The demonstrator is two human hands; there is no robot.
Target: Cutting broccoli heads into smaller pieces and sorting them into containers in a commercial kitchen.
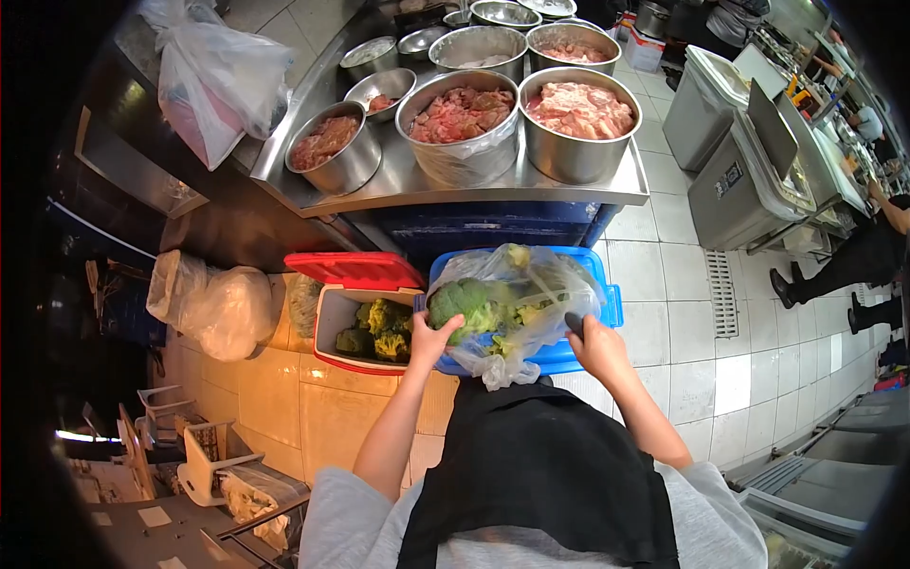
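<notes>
A clear plastic bag (551, 291) of broccoli lies on a blue plastic lid or bin (597, 259) right in front of me. My left hand (432, 338) grips a large green broccoli head (462, 306) at the bag's left side, thumb on its near edge. In my right hand (598, 348), beside the bag, is a dark handle (574, 323), perhaps a knife's; its far part cannot be made out against the plastic. To the left stands a red and white cooler box (320, 327), its red lid (355, 269) raised, with several broccoli pieces (384, 323) inside.
Beyond the bin, a steel table (398, 198) carries steel pots of raw meat (579, 114) and several bowls. Filled plastic bags (234, 313) sit left of the cooler. Grey bins (746, 171), a floor drain (721, 291) and another person's legs (839, 263) are at right.
</notes>
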